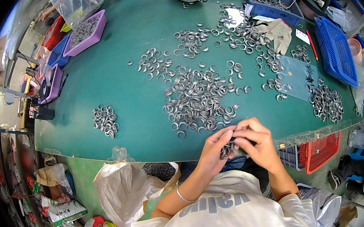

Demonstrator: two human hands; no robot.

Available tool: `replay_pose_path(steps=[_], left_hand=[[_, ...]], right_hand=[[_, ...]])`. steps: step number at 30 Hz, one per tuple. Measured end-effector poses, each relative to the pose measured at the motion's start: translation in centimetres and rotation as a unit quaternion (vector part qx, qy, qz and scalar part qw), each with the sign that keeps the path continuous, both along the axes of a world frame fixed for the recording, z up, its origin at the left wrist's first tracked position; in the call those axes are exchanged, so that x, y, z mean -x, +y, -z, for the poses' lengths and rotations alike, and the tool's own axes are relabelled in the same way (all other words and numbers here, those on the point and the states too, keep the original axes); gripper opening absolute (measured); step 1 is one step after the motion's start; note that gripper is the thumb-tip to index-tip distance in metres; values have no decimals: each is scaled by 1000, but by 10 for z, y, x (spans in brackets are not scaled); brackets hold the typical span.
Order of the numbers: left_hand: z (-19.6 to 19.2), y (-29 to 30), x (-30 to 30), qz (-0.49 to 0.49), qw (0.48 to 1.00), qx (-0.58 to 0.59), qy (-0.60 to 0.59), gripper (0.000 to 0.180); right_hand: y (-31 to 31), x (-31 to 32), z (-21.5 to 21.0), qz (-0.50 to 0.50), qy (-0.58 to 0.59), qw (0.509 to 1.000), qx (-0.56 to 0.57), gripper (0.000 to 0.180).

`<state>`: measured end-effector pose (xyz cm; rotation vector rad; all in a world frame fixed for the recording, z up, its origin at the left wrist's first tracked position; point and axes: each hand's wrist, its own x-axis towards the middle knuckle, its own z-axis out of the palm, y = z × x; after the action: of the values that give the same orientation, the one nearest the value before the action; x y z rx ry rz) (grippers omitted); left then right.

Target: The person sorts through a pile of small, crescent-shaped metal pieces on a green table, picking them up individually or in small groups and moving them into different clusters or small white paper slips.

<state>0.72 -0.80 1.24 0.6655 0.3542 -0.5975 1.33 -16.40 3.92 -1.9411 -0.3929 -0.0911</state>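
Green worktable (78,93) seen from above in a cluttered workshop, with a blue basket (336,50) along its right side and a pale work glove (280,36) toward the far right. A large heap of small grey rings (193,96) spreads across the middle, just beyond the person's hands; a smaller pile (105,120) sits well apart to the left, and another pile (326,103) near the right corner. At the near edge, the left hand (213,152) is curled around a cluster of rings (226,150), its fingers closed on them. The right hand (257,142) meets it, thumb and fingers bent close to the left fingertips; whether they pinch a ring cannot be told. The rings look like metal, so each is probably light, stiff and hard to break, though smooth enough to slide over its neighbours. The outer rim, between thumb and forefinger, seems the surest hold. Being round, a ring has no long axis across its face; only the line through its hole gives a direction. Many on the table lie flat, holes upward, while others lean tilted in the heap. Those held are bunched, too shaded to tell which way they face.
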Motion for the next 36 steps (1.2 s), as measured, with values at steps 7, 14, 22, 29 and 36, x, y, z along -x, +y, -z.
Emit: replay_pose_path(steps=[7, 14, 22, 29, 36], left_hand=[[-11, 72, -9, -66, 990, -120, -36, 22], [3, 227, -60, -302, 484, -766, -297, 11], [41, 287, -84, -190, 246, -895, -320, 9], [25, 278, -78, -198, 291, -892, -284, 15], [-20, 205, -39, -213, 418, -800, -373, 21]], right_hand=[[5, -33, 9, 89, -101, 977, 168, 31], [12, -34, 34, 102, -109, 969, 198, 25], [3, -37, 28, 114, -42, 980, 156, 25], [-9, -38, 25, 96, 24, 979, 181, 20], [-10, -32, 19, 113, 46, 978, 168, 20]])
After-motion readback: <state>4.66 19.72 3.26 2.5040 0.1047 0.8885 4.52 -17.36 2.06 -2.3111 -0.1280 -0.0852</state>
